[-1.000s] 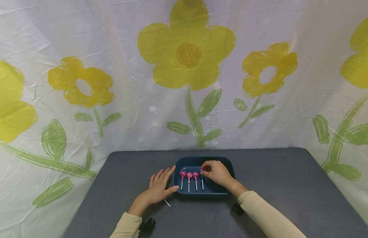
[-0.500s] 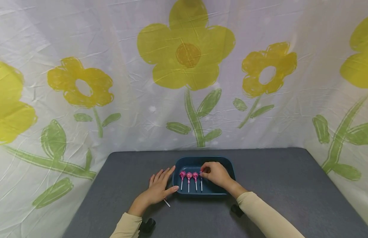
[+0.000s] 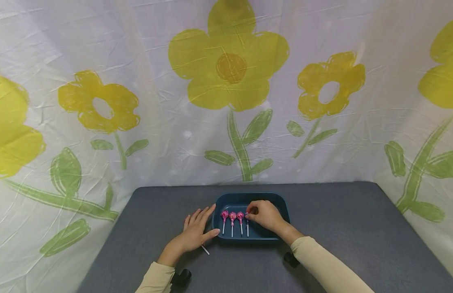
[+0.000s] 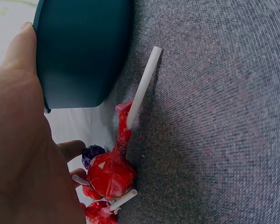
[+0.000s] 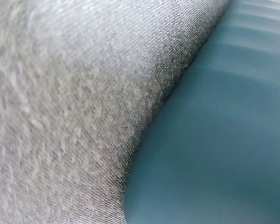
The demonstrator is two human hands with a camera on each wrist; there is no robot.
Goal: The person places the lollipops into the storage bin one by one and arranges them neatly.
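A dark blue tray (image 3: 264, 232) lies on the table with three pink-wrapped lollipops (image 3: 232, 216) side by side in its left half. Just right of them, my right hand (image 3: 266, 213) pinches the wrapped head of a purple lollipop (image 3: 247, 228), its white stick pointing towards me. My left hand (image 3: 193, 234) is spread at the tray's left side, its thumb and a fingertip touching the rim. Beneath that palm, the left wrist view reveals a red lollipop (image 4: 112, 175) on the table, more red ones and a dark purple lollipop (image 4: 91, 154) beyond.
The grey tabletop (image 3: 329, 228) extends on both sides of the tray. A white curtain (image 3: 168, 134) printed with yellow flowers hangs behind the table. Only the tray's outer wall (image 5: 214, 154) and grey cloth surface fill the right wrist view.
My right hand has shifted slightly left and towards me, bringing the purple lollipop closer to the pink row. The left hand stays in place on the rim.
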